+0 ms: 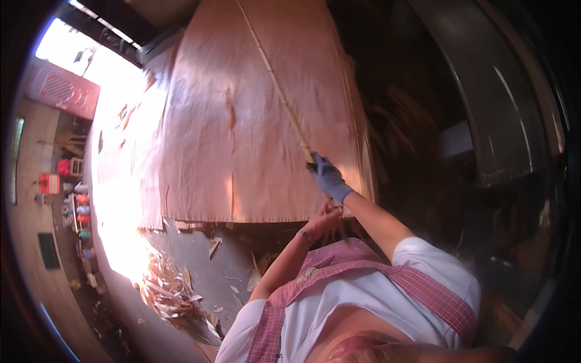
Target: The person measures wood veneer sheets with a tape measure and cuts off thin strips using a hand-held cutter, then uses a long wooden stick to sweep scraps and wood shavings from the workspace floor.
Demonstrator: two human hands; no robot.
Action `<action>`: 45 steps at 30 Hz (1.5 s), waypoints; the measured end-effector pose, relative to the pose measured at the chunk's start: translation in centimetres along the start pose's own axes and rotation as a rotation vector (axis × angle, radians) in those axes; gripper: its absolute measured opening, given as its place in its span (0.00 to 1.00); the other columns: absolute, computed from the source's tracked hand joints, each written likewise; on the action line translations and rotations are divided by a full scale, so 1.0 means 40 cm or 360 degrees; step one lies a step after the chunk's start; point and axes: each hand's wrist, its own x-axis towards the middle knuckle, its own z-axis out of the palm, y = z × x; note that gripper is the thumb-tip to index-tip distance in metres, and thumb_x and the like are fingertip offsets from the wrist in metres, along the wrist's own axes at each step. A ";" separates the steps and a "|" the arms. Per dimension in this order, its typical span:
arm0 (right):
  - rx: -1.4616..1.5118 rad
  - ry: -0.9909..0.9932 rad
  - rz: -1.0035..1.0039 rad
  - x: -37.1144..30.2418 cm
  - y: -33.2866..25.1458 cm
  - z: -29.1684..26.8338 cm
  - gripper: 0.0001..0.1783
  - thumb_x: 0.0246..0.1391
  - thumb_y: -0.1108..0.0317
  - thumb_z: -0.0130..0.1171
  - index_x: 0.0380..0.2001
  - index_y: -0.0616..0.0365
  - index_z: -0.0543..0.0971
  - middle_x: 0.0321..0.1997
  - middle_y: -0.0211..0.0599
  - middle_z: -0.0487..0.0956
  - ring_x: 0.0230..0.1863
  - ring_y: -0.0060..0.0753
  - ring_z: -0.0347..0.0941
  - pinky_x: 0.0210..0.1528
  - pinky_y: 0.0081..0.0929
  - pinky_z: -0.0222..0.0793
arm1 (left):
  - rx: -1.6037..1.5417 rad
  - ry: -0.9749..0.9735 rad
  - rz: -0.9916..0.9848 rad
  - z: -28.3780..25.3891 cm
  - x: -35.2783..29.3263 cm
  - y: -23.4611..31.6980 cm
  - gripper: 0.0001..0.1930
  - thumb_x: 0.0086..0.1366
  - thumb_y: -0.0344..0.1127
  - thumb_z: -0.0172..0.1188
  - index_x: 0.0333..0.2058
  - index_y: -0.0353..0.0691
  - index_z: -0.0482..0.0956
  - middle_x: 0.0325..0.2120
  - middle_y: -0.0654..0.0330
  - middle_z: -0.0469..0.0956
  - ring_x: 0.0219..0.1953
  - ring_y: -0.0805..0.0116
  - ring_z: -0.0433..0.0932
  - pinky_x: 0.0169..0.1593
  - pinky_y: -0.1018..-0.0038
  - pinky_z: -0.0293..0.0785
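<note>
My right hand, in a grey-blue glove with dark fingertips, is closed around a long, thin bamboo stick. From the glove the stick runs up and to the left over a stack of wide reddish-brown wood veneer sheets. Just below the right wrist is my left hand, bare, with a band on its wrist. Its fingers look curled, in line with the stick; blur hides whether the stick's lower end is in them. A lengthwise crease or split shows in the top sheet.
Veneer scraps are heaped on the floor at the lower left, beside a bright sunlit patch. A dark machine-like body stands at the right. Along the far left wall are a red box and a shelf of small coloured items.
</note>
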 end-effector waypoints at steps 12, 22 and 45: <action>-0.0748 -0.0068 0.1287 -0.123 0.395 0.237 0.60 0.45 0.39 0.64 0.65 0.72 0.50 0.58 0.60 0.62 0.57 0.56 0.66 0.57 0.44 0.65 | 0.0710 0.1178 0.0054 -0.555 0.123 -0.162 0.26 0.64 0.52 0.57 0.15 0.36 0.71 0.10 0.64 0.67 0.15 0.74 0.65 0.20 0.69 0.61; -0.0752 -0.0034 0.1175 -0.122 0.345 0.288 0.29 0.60 0.58 0.53 0.61 0.57 0.61 0.50 0.58 0.71 0.44 0.61 0.75 0.42 0.51 0.74 | 0.1069 0.1177 0.0284 -0.836 -0.091 -0.047 0.23 0.64 0.46 0.58 0.20 0.29 0.74 0.10 0.58 0.65 0.17 0.74 0.64 0.22 0.65 0.63; -0.1112 -0.0028 0.0817 -0.067 0.165 0.266 0.20 0.55 0.51 0.58 0.44 0.53 0.74 0.44 0.50 0.76 0.44 0.55 0.76 0.44 0.47 0.73 | -0.0030 0.0660 -0.0007 -0.949 -0.061 0.031 0.15 0.66 0.43 0.58 0.43 0.39 0.69 0.20 0.67 0.67 0.16 0.78 0.64 0.18 0.79 0.59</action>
